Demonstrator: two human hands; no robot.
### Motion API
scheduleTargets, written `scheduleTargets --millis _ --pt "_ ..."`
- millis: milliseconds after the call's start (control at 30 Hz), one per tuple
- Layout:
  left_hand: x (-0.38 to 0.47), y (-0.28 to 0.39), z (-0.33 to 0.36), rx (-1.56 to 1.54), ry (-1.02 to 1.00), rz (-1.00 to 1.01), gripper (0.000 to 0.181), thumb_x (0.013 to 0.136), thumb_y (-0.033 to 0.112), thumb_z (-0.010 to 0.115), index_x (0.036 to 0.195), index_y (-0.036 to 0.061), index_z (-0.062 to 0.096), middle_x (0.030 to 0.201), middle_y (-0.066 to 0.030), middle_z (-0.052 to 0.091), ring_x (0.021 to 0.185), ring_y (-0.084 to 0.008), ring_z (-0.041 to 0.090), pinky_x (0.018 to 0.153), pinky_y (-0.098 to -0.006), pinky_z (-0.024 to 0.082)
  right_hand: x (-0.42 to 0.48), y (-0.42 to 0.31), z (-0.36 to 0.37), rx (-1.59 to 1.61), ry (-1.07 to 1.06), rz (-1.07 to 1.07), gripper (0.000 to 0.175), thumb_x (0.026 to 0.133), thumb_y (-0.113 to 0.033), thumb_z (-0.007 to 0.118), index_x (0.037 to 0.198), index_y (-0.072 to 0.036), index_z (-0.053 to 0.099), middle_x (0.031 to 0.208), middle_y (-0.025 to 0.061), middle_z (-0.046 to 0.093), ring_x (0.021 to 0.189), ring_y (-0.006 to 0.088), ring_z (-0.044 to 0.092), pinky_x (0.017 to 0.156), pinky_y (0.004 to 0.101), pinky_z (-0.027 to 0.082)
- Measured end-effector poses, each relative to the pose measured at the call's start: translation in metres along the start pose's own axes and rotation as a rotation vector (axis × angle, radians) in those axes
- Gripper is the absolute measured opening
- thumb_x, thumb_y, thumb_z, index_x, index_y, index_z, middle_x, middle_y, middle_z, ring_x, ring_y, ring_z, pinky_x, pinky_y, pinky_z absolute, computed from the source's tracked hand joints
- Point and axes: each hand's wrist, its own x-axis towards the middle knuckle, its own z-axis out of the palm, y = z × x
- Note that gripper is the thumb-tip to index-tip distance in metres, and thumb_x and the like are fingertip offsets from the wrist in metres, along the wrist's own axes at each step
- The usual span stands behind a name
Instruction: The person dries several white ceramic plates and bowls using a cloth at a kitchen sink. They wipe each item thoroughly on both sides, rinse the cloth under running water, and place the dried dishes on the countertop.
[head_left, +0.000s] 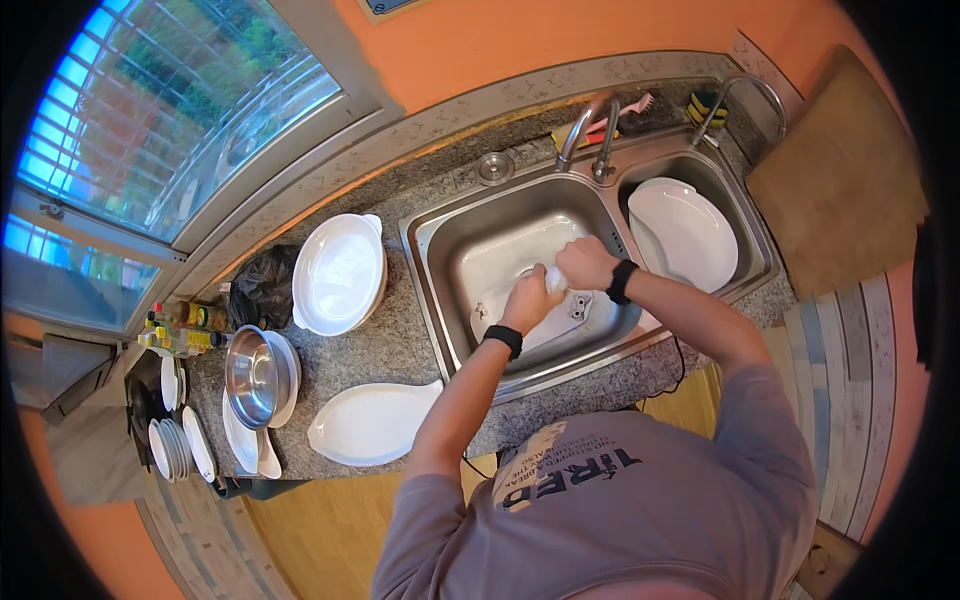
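Observation:
Both hands meet above the large basin of a steel double sink (480, 217). My left hand (529, 301) and my right hand (586, 262) are closed around a small white item (556, 280); most of it is hidden by the fingers, and I cannot tell what it is. Below them in the basin lies a white dish (551, 328) with small dark printed figures, partly covered by my left hand and forearm. To the right, a large white dish (686, 229) rests in the smaller basin. Two curved metal faucet spouts (574, 139) rise behind the large basin.
Left on the granite counter (405, 330) are a white oval dish (339, 274), a fish-shaped white platter (371, 424), a steel bowl (253, 377), stacked plates (169, 450), bottles (180, 339) and a black plastic bag (262, 289). Sponges (706, 110) and a pink brush (634, 106) lie behind the sink.

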Motion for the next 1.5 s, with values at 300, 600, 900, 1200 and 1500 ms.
scheduleTargets --millis 300,600,900,1200,1500 --pt "-0.030 -0.146 0.058 0.043 0.058 -0.805 0.067 0.074 0.013 0.060 0.127 -0.0074 0.025 0.128 -0.0267 0.031 0.117 -0.0409 0.035 0.095 -0.0445 0.037 -0.084 0.031 -0.011 0.212 -0.140 0.504 0.022 0.060 -0.027 0.070 0.071 -0.008 0.067 0.068 0.0156 0.063 0.065 0.0322 0.062 0.058 0.0399 0.049" --pt "-0.008 -0.235 0.094 -0.191 -0.148 -1.161 0.060 0.082 0.020 0.055 0.128 -0.0049 0.025 0.131 -0.0239 0.029 0.120 -0.0382 0.034 0.095 -0.0467 0.039 -0.131 0.032 -0.010 0.361 0.023 0.618 0.033 0.059 -0.020 0.077 0.074 0.003 0.059 0.074 0.0195 0.062 0.070 0.0336 0.062 0.063 0.0374 0.050" --pt "0.003 -0.320 0.165 -0.007 -0.214 -0.982 0.040 0.081 0.017 0.050 0.113 -0.0070 0.049 0.117 -0.0234 0.050 0.108 -0.0318 0.051 0.089 -0.0409 0.044 -0.152 0.025 -0.015 0.504 0.113 0.719 0.031 0.061 -0.014 0.075 0.079 0.005 0.058 0.075 0.0197 0.063 0.072 0.0318 0.064 0.064 0.0349 0.050" --pt "-0.004 -0.294 0.147 -0.064 -0.088 -0.709 0.015 0.076 0.012 0.052 0.082 0.0020 0.061 0.084 -0.0151 0.063 0.076 -0.0295 0.062 0.063 -0.0413 0.051 -0.160 0.026 -0.005 0.614 0.122 0.729 0.032 0.060 -0.009 0.074 0.083 0.004 0.057 0.080 0.0186 0.063 0.077 0.0296 0.064 0.067 0.0343 0.049" --pt "-0.006 -0.218 0.103 -1.266 0.082 -1.094 0.028 0.085 0.013 0.055 0.106 -0.0033 0.046 0.093 -0.0165 0.057 0.080 -0.0289 0.059 0.067 -0.0405 0.051 -0.170 0.025 0.008 0.713 0.225 0.724 0.030 0.060 -0.013 0.072 0.077 0.004 0.054 0.076 0.0229 0.060 0.078 0.0383 0.059 0.067 0.0395 0.047"
